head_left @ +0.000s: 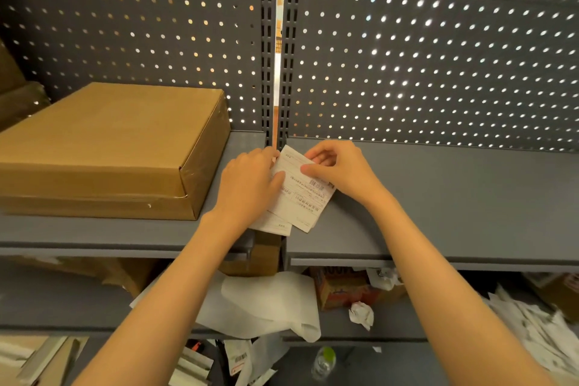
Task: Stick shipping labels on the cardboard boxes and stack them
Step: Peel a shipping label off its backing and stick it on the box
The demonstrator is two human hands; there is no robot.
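Labels first: I see a small sheaf of white printed shipping labels [300, 191] held over the grey metal shelf [438, 197], my left hand [250, 185] curled round its left edge, my right hand [336, 166] pinching the top sheet near its upper corner. The flat brown cardboard box [106, 147] sits well apart to the left, unlabelled on its visible faces. I judge that peeling carelessly could curl the adhesive onto itself, or drop loose sheets through the shelf gap onto the paper clutter below.

Two hands: left hand [250, 185], right hand [341, 171]. One cardboard box [109, 147] on shelf. Two overlapping labels [300, 194].
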